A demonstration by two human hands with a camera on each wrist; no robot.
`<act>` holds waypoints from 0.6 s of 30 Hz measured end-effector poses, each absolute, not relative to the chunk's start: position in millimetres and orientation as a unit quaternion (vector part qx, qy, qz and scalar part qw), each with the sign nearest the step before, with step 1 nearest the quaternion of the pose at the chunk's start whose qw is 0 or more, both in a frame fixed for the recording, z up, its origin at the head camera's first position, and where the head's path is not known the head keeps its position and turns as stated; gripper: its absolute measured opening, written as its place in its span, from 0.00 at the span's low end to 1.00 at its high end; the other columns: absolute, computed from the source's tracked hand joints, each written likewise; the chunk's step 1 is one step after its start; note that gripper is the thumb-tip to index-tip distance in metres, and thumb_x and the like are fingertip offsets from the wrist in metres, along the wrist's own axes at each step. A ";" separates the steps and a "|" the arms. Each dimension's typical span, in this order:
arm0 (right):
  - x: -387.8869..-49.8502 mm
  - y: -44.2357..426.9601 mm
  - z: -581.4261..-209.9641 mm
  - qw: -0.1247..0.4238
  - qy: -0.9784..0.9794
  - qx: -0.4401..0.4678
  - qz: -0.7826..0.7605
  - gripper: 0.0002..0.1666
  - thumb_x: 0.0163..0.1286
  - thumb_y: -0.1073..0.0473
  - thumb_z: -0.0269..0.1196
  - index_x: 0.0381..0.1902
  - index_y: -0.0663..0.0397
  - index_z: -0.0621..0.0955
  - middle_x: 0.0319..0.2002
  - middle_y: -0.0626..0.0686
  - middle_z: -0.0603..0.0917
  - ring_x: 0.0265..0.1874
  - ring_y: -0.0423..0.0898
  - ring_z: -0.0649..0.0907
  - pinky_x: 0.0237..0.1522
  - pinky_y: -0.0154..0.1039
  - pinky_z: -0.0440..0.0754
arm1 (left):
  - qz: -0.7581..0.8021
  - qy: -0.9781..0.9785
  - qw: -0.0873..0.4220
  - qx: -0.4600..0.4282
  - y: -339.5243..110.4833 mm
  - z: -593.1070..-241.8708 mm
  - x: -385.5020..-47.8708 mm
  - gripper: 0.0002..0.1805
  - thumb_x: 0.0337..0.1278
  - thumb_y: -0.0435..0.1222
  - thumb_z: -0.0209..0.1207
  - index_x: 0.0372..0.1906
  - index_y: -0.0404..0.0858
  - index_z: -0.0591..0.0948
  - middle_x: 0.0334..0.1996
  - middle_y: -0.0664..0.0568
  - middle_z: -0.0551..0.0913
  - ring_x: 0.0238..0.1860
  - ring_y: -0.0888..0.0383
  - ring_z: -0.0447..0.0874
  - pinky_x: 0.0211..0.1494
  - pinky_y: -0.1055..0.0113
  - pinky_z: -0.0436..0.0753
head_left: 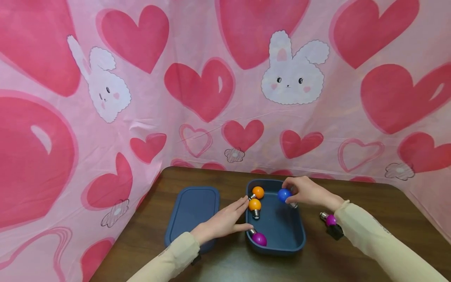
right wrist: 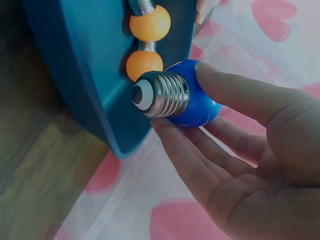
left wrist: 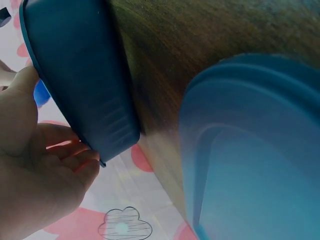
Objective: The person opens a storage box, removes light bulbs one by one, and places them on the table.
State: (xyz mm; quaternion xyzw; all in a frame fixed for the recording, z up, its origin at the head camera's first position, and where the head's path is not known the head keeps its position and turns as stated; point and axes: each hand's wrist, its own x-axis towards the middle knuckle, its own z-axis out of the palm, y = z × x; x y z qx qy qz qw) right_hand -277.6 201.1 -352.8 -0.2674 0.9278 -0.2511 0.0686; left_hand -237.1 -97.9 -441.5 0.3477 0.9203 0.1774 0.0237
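Note:
My right hand (head_left: 308, 192) holds a blue light bulb (head_left: 284, 194) over the right far part of a dark blue rectangular container (head_left: 278, 233). In the right wrist view, thumb and fingers pinch the blue bulb (right wrist: 200, 107) with its silver screw base pointing away from the palm. My left hand (head_left: 225, 220) touches the container's left rim, thumb and fingers spread along it. Two orange bulbs (head_left: 255, 204) lie inside at the left, and a purple bulb (head_left: 260, 239) sits in the near left corner.
A dark blue lid (head_left: 195, 211) lies flat on the wooden table (head_left: 229, 262), left of the container. Another purple bulb (head_left: 331, 220) rests on the table to the right, beneath the right forearm. A pink heart-patterned cloth (head_left: 246, 113) hangs behind the table.

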 end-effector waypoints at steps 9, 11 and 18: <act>-275.7 222.6 -349.0 0.037 0.931 -0.271 -0.240 0.25 0.56 0.56 0.75 0.48 0.61 0.81 0.42 0.58 0.88 0.37 0.47 0.87 0.40 0.46 0.89 | 0.185 0.920 0.031 0.343 -98.8 -443.3 -238.9 0.45 0.65 0.59 0.56 0.77 0.37 0.58 0.79 0.46 0.56 0.77 0.50 0.62 0.74 0.55 0.71; -274.9 227.2 -347.8 0.033 0.932 -0.269 -0.242 0.23 0.56 0.56 0.75 0.47 0.61 0.82 0.41 0.57 0.88 0.37 0.47 0.87 0.40 0.46 0.89 | 0.186 0.920 0.032 0.343 -98.8 -443.6 -238.9 0.45 0.65 0.59 0.55 0.77 0.38 0.58 0.79 0.46 0.56 0.76 0.50 0.63 0.74 0.55 0.71; -275.0 245.7 -344.6 0.023 0.934 -0.261 -0.244 0.22 0.58 0.56 0.74 0.46 0.61 0.81 0.40 0.56 0.88 0.37 0.47 0.87 0.41 0.46 0.89 | 0.188 0.920 0.029 0.343 -98.4 -443.3 -238.8 0.45 0.65 0.59 0.56 0.77 0.38 0.59 0.79 0.46 0.56 0.77 0.50 0.62 0.74 0.55 0.71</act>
